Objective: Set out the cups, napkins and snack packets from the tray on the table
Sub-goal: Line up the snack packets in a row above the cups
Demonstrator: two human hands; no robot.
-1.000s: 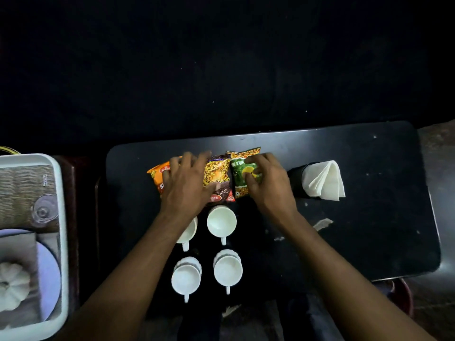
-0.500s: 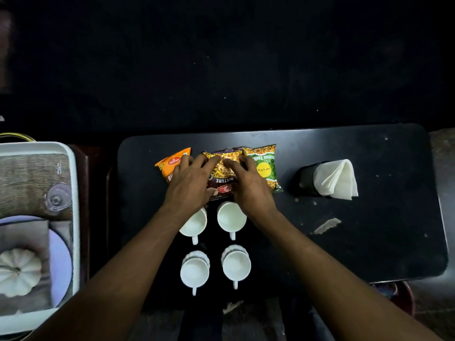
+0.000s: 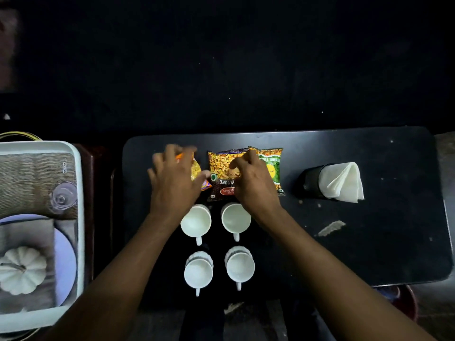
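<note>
Three snack packets lie in a row at the back of the black table (image 3: 369, 247). My left hand (image 3: 172, 185), blurred, covers most of the orange packet (image 3: 197, 171) and grips it. The fingers of my right hand (image 3: 254, 185) curl on the brown and yellow mixture packet (image 3: 221, 163); the green packet (image 3: 273, 163) lies against its right side. In front stand white cups in two pairs: back left (image 3: 195, 221), back right (image 3: 236, 219), front left (image 3: 198, 271), front right (image 3: 240, 267). Folded white napkins (image 3: 343, 182) stick out of a black holder (image 3: 309, 180) lying to the right.
A white tray (image 3: 79, 217) sits left of the table, with a woven mat, a clear glass (image 3: 62, 198), a pale plate (image 3: 66, 262) and a white pumpkin (image 3: 23, 269). A pale scuff (image 3: 331, 227) marks the tabletop. Beyond the table all is dark.
The packets have been spread into a row. My left hand has slid the orange packet to the left, away from the mixture packet. My right hand has shifted from the green packet onto the mixture packet.
</note>
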